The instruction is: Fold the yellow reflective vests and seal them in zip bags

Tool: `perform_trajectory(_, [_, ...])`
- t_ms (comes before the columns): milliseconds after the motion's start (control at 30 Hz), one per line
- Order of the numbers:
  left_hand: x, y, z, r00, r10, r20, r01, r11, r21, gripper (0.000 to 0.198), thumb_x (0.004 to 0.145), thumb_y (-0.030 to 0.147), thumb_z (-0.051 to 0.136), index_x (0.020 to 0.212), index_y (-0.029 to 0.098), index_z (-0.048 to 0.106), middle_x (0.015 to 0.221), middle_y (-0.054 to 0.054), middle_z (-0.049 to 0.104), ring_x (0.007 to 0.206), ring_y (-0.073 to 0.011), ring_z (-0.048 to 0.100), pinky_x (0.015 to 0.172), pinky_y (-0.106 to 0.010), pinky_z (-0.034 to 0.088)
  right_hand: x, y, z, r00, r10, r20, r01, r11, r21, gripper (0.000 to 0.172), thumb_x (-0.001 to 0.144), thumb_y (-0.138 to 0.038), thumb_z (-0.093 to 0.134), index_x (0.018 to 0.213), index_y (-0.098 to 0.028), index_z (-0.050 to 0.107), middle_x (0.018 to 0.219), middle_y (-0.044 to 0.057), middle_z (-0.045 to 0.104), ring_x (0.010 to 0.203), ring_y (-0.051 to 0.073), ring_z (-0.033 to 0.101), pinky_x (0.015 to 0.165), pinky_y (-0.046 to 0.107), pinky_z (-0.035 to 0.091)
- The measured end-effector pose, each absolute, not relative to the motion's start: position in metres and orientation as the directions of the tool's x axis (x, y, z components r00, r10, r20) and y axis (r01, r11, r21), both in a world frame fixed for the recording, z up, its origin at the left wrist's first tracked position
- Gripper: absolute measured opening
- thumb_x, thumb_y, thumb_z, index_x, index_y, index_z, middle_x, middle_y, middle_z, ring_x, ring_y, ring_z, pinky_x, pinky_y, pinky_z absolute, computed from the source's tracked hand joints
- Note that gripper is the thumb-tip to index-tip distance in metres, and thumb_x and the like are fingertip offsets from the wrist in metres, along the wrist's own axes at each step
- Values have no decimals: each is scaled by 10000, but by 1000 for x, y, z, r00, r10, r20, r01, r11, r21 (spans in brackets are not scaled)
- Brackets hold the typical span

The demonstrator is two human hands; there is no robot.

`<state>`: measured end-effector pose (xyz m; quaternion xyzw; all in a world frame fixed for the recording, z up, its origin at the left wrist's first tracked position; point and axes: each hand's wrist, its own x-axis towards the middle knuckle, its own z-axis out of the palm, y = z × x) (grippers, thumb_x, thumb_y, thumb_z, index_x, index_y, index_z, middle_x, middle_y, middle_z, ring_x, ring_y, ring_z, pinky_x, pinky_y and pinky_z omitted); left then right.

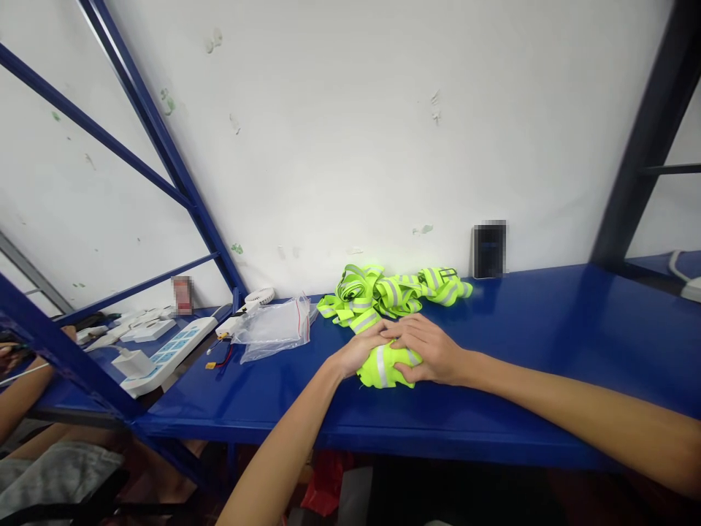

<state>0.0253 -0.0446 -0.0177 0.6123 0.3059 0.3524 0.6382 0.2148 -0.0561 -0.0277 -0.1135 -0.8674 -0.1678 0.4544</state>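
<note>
A folded bundle of neon-yellow reflective strap point(382, 367) with silver stripes lies on the blue tabletop, close to its front edge. My left hand point(358, 349) presses on the bundle's left and far side, its fingers partly covered by my other hand. Coming from the right, my right hand point(430, 349) wraps over the top, thumb at the near side of the fabric and fingers across the left hand. Just beyond both hands sits a loose heap of more neon-yellow reflective straps point(394, 291), some rolled, with dark buckle parts showing.
Left of the heap lie clear plastic bags point(277, 327), a small white fan point(259, 296) and a connector with short wires point(219, 359). A white power strip point(172, 358) lies beyond the blue frame post, near another person's arm point(27, 398). A dark blurred box point(489, 250) leans against the wall.
</note>
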Motion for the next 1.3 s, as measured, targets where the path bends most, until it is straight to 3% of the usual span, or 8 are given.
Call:
perform_trajectory(267, [-18, -54, 2, 111, 880, 462, -25, -463, 886, 229, 777, 259, 524, 996, 194, 529, 860, -29, 589, 837, -171, 583, 721, -290, 476, 207, -57, -31, -532, 84, 843, 372, 917, 144, 149, 807, -224, 624, 929, -186, 547, 948, 92, 737, 695, 181, 647, 612, 310, 466])
perform_trajectory(367, [-76, -46, 14, -122, 764, 634, 396, -548, 736, 180, 828, 331, 485, 893, 186, 568, 903, -52, 614, 915, -212, 590, 806, -352, 489, 209, -52, -32, -545, 95, 833, 406, 899, 163, 122, 829, -226, 610, 929, -182, 556, 842, 68, 726, 675, 177, 634, 607, 301, 467])
perform_trajectory(433, [-111, -38, 19, -78, 713, 697, 716, -446, 537, 280, 872, 383, 433, 968, 183, 605, 1044, -82, 639, 1054, -251, 565, 951, -426, 434, 210, -49, -32, -543, 103, 833, 429, 887, 171, 114, 838, -219, 589, 943, -181, 564, 801, 55, 713, 652, 171, 623, 602, 297, 463])
perform_trajectory(600, [-152, -20, 1, 129, 860, 493, 978, -193, 82, 684, 905, 569, 364, 1460, 172, 315, 1484, -151, 401, 1409, -343, 274, 1123, -573, 176, 208, -47, -32, -529, 139, 837, 457, 878, 143, 206, 835, -173, 564, 1039, -191, 584, 803, 31, 718, 659, 165, 639, 620, 296, 461])
perform_trajectory(733, [-154, -13, -20, 158, 916, 369, 987, -143, -67, 713, 908, 605, 328, 1474, 171, 307, 1418, -176, 482, 1332, -349, 409, 1107, -622, 141, 206, -49, -34, -485, 188, 854, 473, 878, 76, 184, 811, -166, 570, 987, -203, 612, 801, 26, 726, 659, 173, 652, 617, 299, 468])
perform_trajectory(933, [-155, -21, -19, 113, 792, 600, 993, -66, -100, 510, 939, 470, 313, 1287, 174, 541, 1261, -152, 607, 1199, -317, 524, 1109, -543, 200, 207, -47, -38, -407, 308, 860, 525, 849, -55, 150, 824, -209, 584, 961, -199, 644, 822, 43, 737, 682, 183, 662, 635, 306, 491])
perform_trajectory(1100, [-159, -31, -10, -8, 604, 797, 988, -116, 98, 484, 936, 417, 248, 1191, 158, 567, 1201, -138, 618, 1160, -291, 531, 1078, -475, 272, 217, -42, -31, -386, 355, 851, 530, 841, -110, 166, 846, -250, 593, 977, -192, 677, 837, 61, 746, 722, 202, 685, 677, 320, 518])
perform_trajectory(1300, [-89, -56, -5, 212, 538, 816, 843, -524, 126, 468, 848, 423, 311, 1202, 185, 504, 1274, -124, 568, 1214, -294, 492, 1109, -482, 242, 232, -40, -4, -164, 684, 711, 460, 691, -558, 199, 820, -283, 600, 964, -187, 698, 990, 64, 744, 928, 254, 694, 823, 370, 537])
